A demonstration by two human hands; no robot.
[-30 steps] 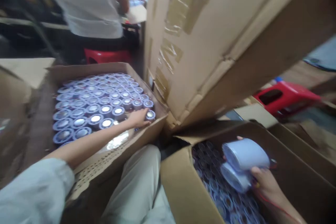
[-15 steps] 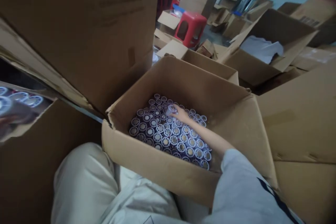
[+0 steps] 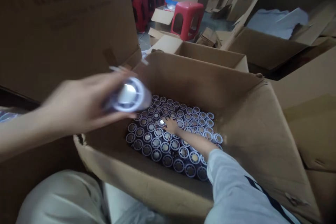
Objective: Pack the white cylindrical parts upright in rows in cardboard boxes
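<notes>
My left hand (image 3: pixel 86 101), blurred by motion, is closed round a white-rimmed cylinder (image 3: pixel 141 95) above the left side of an open cardboard box (image 3: pixel 147 182). This cylinder's end faces me, with a ring of slots around a shiny silver disc. Down in the box, my right hand (image 3: pixel 172 126) rests on the packed cylinders (image 3: pixel 165 147), its fingers spread over their tops near one with a bright silver centre. The packed cylinders stand upright in close rows, with similar slotted white rims. What lies under the right palm is hidden.
A tall cardboard wall (image 3: pixel 65 31) rises at the left. Behind the box stand a smaller open carton (image 3: pixel 212 54) and a red plastic stool (image 3: pixel 187 21). At the right, another open carton holds white sheeting (image 3: pixel 278 22). Further red stools (image 3: pixel 148 1) are at the back.
My left hand has come into clear view from the left, carrying a cylinder over the box. My right hand, earlier around a clear-looking cylinder top, now has its fingers spread lower in the box.
</notes>
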